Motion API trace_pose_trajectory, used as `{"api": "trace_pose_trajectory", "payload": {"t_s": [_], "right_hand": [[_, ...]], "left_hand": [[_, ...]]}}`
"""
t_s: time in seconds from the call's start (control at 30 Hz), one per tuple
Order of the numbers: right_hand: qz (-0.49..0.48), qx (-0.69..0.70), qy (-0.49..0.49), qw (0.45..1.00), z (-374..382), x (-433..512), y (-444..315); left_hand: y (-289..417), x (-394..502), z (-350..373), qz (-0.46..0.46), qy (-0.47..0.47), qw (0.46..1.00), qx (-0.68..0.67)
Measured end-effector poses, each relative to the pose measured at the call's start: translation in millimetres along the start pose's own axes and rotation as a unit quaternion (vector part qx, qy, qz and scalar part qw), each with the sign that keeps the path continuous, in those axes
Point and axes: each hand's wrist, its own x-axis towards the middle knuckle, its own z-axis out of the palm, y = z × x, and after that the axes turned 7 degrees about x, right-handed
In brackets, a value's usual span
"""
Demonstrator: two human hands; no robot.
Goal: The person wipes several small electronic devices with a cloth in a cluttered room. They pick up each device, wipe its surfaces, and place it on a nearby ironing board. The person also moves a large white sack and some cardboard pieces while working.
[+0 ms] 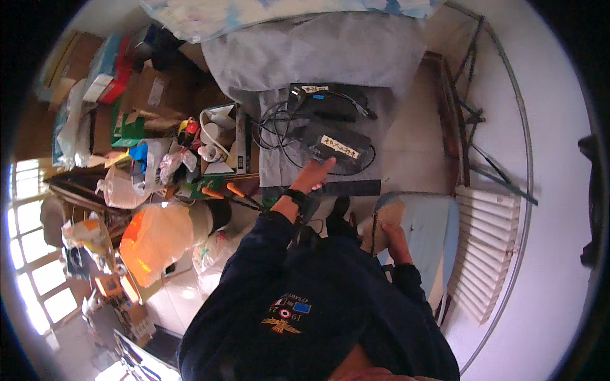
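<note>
My left hand (312, 175), with a dark watch on its wrist, reaches to the near edge of a black box-shaped device (340, 143) bearing a handwritten label. One finger or the thumb stretches towards it; whether they touch is unclear, and the other fingers look curled. Behind lies a second black labelled device (329, 107). Black cables (274, 126) with a plug coil beside both, on a grey-covered surface (279, 174). Lower right, my right hand (394, 237) grips a tan bag-like item (376, 228) with a dark strap, over a pale blue padded surface (419, 238).
An open carton (236, 138) with white parts adjoins the devices on the left. Orange-handled tool grips (224, 191) jut out below it. Stacked cardboard boxes (157, 90) fill the upper left. To the right are a white radiator (488, 247) and a metal frame (476, 114).
</note>
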Motion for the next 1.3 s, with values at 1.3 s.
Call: {"api": "trace_pose_trajectory", "payload": {"t_s": [1.3], "right_hand": [[0.046, 0.121, -0.012, 0.992, 41.3, -6.5, 14.3]], "left_hand": [[-70.6, -198.9, -45.3, 0.144, 0.018, 0.806, -0.574]]}}
